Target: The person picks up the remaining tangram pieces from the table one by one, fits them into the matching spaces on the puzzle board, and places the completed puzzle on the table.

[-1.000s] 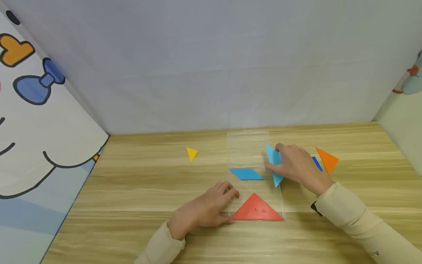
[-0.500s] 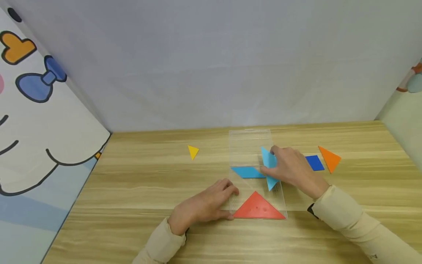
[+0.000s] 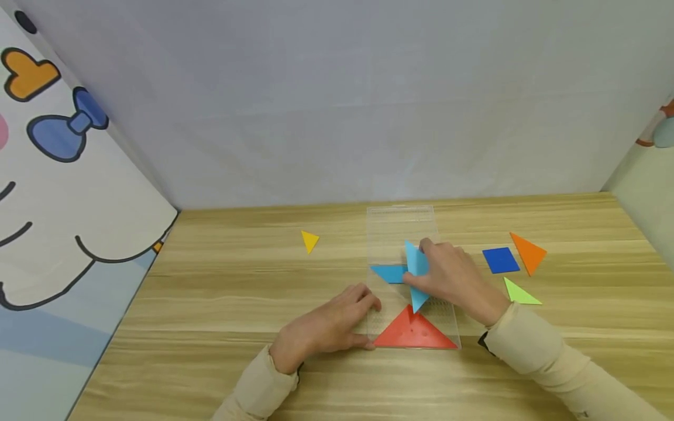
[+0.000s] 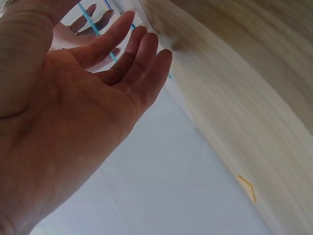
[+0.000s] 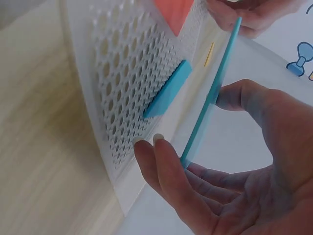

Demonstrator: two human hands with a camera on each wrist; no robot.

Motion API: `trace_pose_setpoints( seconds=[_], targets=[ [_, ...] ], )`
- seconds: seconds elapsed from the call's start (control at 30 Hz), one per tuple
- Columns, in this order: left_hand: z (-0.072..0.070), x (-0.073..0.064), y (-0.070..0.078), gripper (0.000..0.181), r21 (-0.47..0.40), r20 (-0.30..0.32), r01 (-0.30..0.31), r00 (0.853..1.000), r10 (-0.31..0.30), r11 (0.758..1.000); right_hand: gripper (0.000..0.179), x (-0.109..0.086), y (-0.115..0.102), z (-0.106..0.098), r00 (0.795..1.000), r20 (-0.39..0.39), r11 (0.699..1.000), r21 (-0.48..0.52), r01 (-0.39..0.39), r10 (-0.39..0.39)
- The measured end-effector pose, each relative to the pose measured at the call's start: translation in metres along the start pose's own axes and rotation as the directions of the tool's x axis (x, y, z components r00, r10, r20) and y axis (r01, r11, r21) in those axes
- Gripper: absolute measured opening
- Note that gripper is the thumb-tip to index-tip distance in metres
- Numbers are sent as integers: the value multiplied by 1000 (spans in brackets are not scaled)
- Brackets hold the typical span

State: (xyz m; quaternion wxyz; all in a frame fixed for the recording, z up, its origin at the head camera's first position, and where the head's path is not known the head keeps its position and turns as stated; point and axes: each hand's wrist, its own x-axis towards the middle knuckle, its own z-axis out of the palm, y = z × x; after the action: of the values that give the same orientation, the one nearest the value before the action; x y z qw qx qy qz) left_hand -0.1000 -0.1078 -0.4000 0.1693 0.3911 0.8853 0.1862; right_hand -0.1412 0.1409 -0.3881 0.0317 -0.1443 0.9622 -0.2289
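Note:
My right hand (image 3: 455, 278) pinches a light blue tangram triangle (image 3: 418, 266) between thumb and fingers. The triangle is tilted up on edge over a clear plastic case (image 3: 395, 234). In the right wrist view it hangs above the case's textured surface, close by a blue parallelogram (image 5: 168, 93). On the case lies that parallelogram, partly hidden by my hand and the triangle in the head view. A red triangle (image 3: 418, 336) lies along the case's near edge. My left hand (image 3: 329, 324) rests at the case's left edge, fingers loosely bent, thumb tip at the red triangle's left corner.
A small yellow triangle (image 3: 309, 241) lies on the wooden table (image 3: 226, 280), left of the case. To the right are a dark blue square (image 3: 501, 260), an orange triangle (image 3: 529, 252) and a light green triangle (image 3: 520, 292). A pale wall (image 3: 342, 105) stands behind the table.
My right hand has carried the light blue triangle left and nearer, over the parallelogram and the red triangle's tip. The dark blue square and green triangle have come into sight. My left hand stays put.

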Motion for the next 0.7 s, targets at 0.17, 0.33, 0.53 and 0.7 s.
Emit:
trace_pose_setpoints(
  seconds=[0.17,0.33,0.53,0.7],
  targets=[
    [0,0,1,48,-38,1,11,1000,-11,999,47,0,-7,6,1000,-13,1000,-4,11,-11],
    [1,0,0,47,-69,-11,2,1000,-2,998,48,0,-12,12,999,-28,999,-20,32,-32],
    [2,-2,-1,48,-67,-37,-8,999,5,998,48,0,-18,17,997,-61,999,-23,44,-45],
    [3,-2,-2,49,-60,-43,-9,999,6,998,43,-1,-22,22,994,-95,998,-23,53,-55]
  ],
)
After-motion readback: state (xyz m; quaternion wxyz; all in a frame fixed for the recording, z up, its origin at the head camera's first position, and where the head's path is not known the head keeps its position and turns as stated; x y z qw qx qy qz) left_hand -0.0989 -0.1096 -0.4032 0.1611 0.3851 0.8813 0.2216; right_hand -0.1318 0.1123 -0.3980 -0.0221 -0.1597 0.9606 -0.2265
